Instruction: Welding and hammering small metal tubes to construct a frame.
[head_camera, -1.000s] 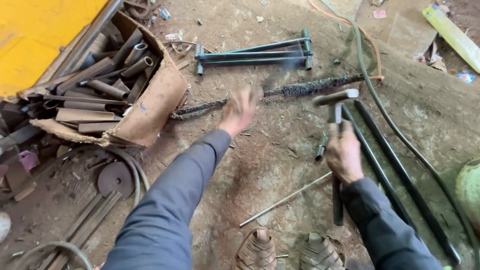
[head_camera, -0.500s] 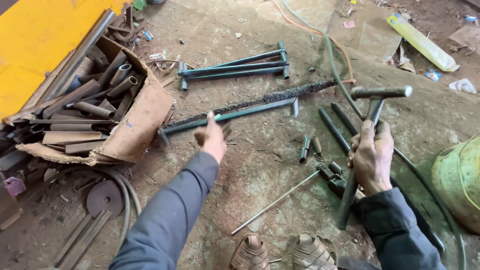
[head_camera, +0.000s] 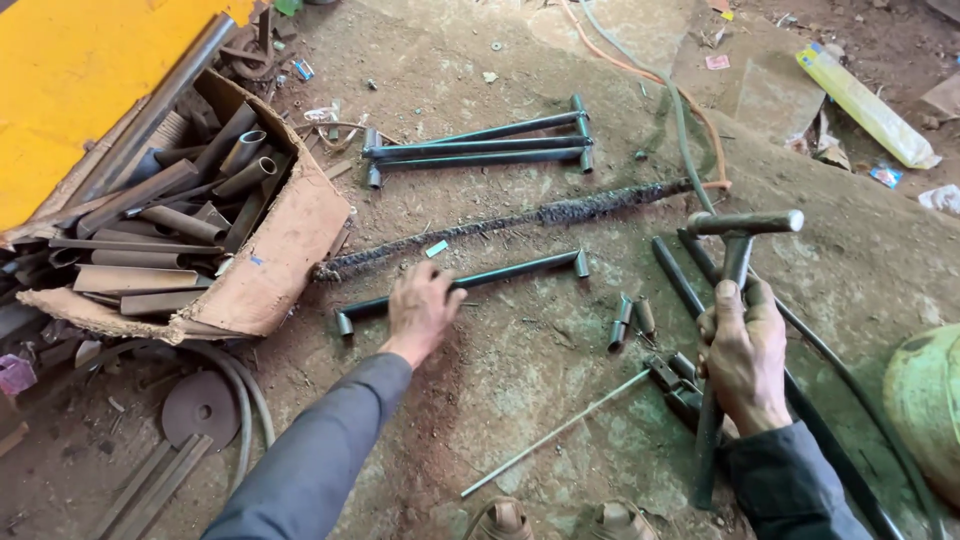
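Note:
My left hand (head_camera: 420, 308) rests on a dark metal bar (head_camera: 505, 273) with short end pieces that lies on the dirt floor; its fingers curl over the bar's middle. My right hand (head_camera: 742, 350) is closed around the shaft of a T-shaped metal bar (head_camera: 738, 245), held nearly upright with its crosspiece on top. Three similar welded bars (head_camera: 480, 146) lie stacked farther away. A rough, rusty rod (head_camera: 520, 222) lies across the floor between them and my left hand.
A torn cardboard box (head_camera: 270, 265) of pipe offcuts sits at left beside a yellow machine (head_camera: 70, 80). Short pipe pieces (head_camera: 628, 320), a thin rod (head_camera: 555, 433), long black bars (head_camera: 680, 285), hoses (head_camera: 690, 120) and a green drum (head_camera: 925, 400) lie around.
My left hand has come down onto the single bar on the floor. My right hand has raised the T-shaped bar more upright. The view has shifted closer.

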